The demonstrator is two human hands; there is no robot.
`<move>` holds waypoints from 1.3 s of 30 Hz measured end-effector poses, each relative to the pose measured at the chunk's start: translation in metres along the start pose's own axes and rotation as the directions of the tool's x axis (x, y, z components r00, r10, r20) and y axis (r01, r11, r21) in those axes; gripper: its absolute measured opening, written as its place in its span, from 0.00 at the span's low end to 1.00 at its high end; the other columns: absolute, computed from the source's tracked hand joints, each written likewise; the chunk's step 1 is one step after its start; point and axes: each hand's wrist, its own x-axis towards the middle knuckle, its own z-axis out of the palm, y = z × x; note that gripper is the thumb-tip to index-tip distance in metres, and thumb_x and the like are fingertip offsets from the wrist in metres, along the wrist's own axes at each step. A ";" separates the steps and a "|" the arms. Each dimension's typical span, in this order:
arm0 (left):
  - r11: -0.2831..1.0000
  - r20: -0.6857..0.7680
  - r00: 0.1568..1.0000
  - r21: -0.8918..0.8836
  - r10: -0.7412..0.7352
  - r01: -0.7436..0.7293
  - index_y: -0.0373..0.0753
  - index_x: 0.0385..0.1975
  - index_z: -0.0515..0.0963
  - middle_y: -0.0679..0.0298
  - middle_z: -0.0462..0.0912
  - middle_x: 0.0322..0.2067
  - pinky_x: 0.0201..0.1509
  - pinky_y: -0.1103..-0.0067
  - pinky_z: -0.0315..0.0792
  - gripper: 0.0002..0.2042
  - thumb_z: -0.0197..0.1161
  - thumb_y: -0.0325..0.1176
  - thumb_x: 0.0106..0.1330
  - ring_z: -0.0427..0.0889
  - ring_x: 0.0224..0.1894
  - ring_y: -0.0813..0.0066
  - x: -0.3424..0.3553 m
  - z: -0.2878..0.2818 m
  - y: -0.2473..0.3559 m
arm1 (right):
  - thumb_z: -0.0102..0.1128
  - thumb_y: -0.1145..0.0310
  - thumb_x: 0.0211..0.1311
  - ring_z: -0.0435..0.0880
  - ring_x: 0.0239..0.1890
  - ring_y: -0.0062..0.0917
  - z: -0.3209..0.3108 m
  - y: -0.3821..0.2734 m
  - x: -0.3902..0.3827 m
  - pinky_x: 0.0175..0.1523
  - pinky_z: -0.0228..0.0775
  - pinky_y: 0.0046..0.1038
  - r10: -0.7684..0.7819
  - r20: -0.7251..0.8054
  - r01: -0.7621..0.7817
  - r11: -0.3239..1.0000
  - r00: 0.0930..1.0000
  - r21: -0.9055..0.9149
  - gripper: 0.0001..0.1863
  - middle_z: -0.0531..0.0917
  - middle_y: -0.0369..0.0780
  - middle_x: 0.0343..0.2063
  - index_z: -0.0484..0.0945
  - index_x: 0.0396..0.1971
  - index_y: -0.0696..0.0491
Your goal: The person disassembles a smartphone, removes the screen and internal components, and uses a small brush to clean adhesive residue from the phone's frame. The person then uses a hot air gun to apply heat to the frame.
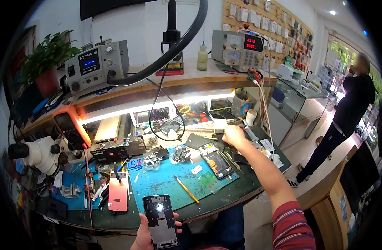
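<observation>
At the near edge of the bench, my left hand point(144, 233) grips a black phone frame point(159, 221) with a silver metal plate and a bright glare near its top. My right arm stretches across the bench. My right hand point(234, 136), fingers curled, is beside a small pale beige block point(219, 124); what its fingers hold, if anything, is hidden. Nearer than that hand lies an opened phone point(216, 161) with its inner parts showing. A yellow-handled pen-like tool point(186, 189) rests on the blue work mat point(157, 183).
A pink phone panel point(118, 192) lies left, near an orange multimeter point(71, 126) and a white microscope point(34, 154). A thick black hose point(174, 54) hangs from a hot-air station point(100, 64). A power supply point(237, 50) stands on the shelf. A person point(353, 104) stands right.
</observation>
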 end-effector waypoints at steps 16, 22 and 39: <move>1.000 0.000 1.000 0.007 0.017 -0.017 0.33 0.73 0.63 0.45 0.74 0.64 0.61 0.46 0.80 0.53 0.36 0.81 0.67 0.82 0.60 0.47 -0.009 -0.009 -0.003 | 0.68 0.57 0.54 0.90 0.40 0.40 -0.047 0.032 0.029 0.46 0.80 0.39 0.195 -0.325 -0.065 0.927 0.925 0.370 0.19 0.89 0.44 0.35 0.83 0.43 0.52; 0.998 0.005 0.999 0.046 0.035 -0.036 0.33 0.73 0.64 0.45 0.75 0.62 0.59 0.47 0.81 0.54 0.33 0.82 0.66 0.84 0.58 0.48 -0.011 0.011 0.003 | 0.61 0.79 0.66 0.88 0.39 0.33 -0.076 0.008 -0.007 0.45 0.80 0.32 0.142 -0.734 0.412 0.750 0.664 0.518 0.14 0.82 0.44 0.39 0.77 0.51 0.56; 0.957 -0.024 0.968 -0.144 0.250 -0.250 0.34 0.77 0.58 0.47 0.70 0.70 0.67 0.59 0.77 0.52 0.31 0.79 0.71 0.79 0.64 0.54 -0.030 0.006 0.013 | 0.56 0.69 0.79 0.84 0.32 0.25 -0.100 -0.179 -0.205 0.39 0.76 0.29 -0.320 -0.092 0.220 0.391 0.943 0.893 0.17 0.81 0.43 0.32 0.74 0.61 0.62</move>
